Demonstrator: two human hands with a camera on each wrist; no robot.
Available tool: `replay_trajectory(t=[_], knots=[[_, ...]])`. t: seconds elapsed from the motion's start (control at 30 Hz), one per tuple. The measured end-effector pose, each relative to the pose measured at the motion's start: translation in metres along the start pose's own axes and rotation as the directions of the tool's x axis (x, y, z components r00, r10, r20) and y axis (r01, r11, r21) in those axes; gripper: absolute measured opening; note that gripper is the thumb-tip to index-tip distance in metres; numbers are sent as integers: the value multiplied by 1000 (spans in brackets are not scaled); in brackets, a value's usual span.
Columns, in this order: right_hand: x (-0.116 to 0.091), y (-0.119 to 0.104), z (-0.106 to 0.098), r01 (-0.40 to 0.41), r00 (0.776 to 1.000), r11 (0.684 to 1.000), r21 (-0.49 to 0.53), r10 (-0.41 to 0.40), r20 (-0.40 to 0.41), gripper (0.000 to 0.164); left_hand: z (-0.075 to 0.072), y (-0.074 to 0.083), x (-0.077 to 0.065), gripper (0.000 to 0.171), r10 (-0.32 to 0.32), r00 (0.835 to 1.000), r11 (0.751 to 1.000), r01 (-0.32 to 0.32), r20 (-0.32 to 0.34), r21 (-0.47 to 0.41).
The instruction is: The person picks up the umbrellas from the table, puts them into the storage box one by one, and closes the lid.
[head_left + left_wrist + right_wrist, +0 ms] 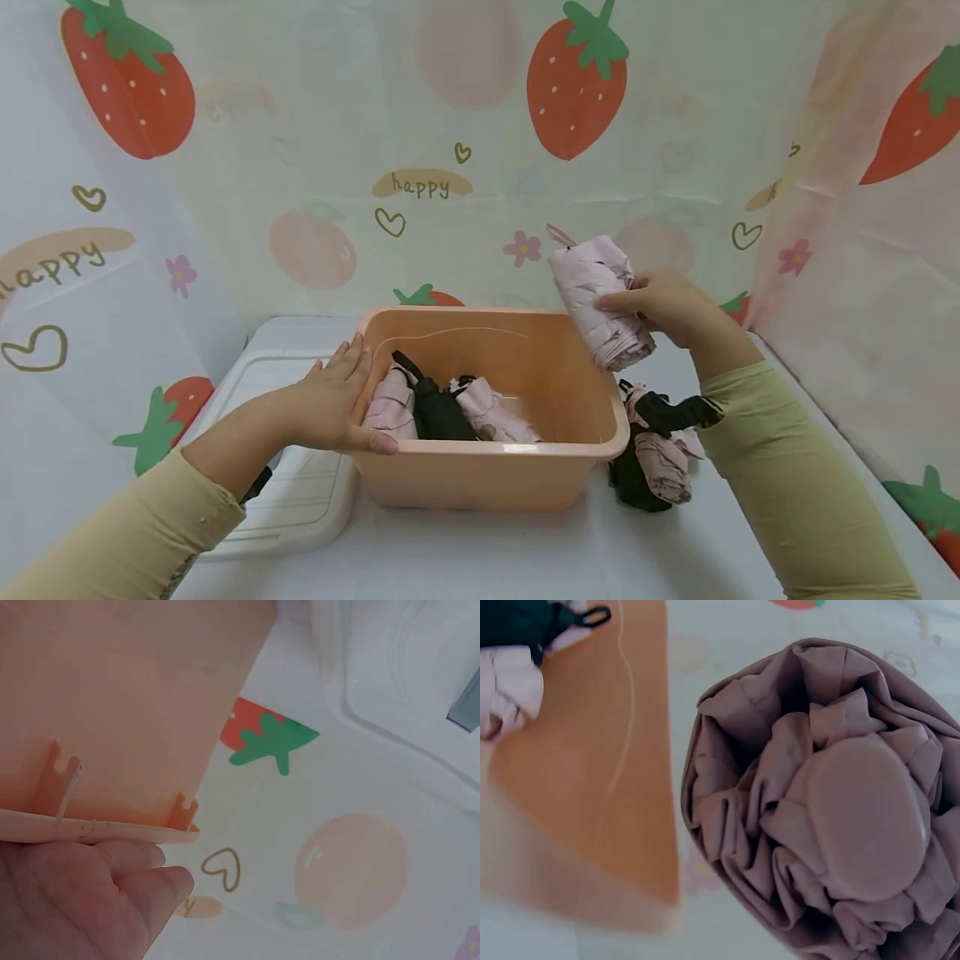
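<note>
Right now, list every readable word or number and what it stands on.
"happy": centre patch on the back wall.
"happy": left patch on the left wall.
"y": patch beside the left hand, left wrist view.
Too faint or cut off: upper-left patch, right-hand patch.
None readable on the held umbrella.

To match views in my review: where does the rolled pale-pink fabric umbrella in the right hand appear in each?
Head: umbrella right of centre, overlapping the peach rectangular plastic bin.
Left wrist: not visible.
Right wrist: umbrella end-on, filling the right side.
Shared landmark: bin, in all three.
</note>
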State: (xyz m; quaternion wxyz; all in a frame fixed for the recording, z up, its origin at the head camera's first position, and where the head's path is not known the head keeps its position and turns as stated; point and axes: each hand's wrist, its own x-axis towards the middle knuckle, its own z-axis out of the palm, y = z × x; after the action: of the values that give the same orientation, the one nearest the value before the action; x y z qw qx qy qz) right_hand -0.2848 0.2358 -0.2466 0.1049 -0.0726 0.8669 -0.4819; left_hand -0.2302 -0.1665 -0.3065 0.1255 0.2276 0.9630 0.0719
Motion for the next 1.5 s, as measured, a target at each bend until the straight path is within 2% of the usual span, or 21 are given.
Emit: replay_trajectory(t=[0.2, 0.43, 0.83, 1.27, 1.5], knots=[[18, -13, 29, -24, 998, 1000, 14, 23, 53, 39, -2, 2, -1, 135, -5, 1000, 1000, 5, 4, -7], [36, -30, 64, -41, 997, 997, -65, 45, 56, 36, -1, 1, 0, 134, 5, 1000, 1000, -5, 2, -6], [56, -47, 119, 2, 994, 991, -132, 13, 113, 33, 1, 1, 2, 134, 4, 1000, 1000, -4, 6, 0], [62, -58, 144, 8, 994, 966, -257, 20, 104, 39, -1, 2, -2, 133, 15, 1000, 1000, -15, 2, -10], [66, -57, 149, 17, 992, 963, -268, 17, 124, 36, -2, 3, -2, 133, 23, 1000, 1000, -23, -8, -5]])
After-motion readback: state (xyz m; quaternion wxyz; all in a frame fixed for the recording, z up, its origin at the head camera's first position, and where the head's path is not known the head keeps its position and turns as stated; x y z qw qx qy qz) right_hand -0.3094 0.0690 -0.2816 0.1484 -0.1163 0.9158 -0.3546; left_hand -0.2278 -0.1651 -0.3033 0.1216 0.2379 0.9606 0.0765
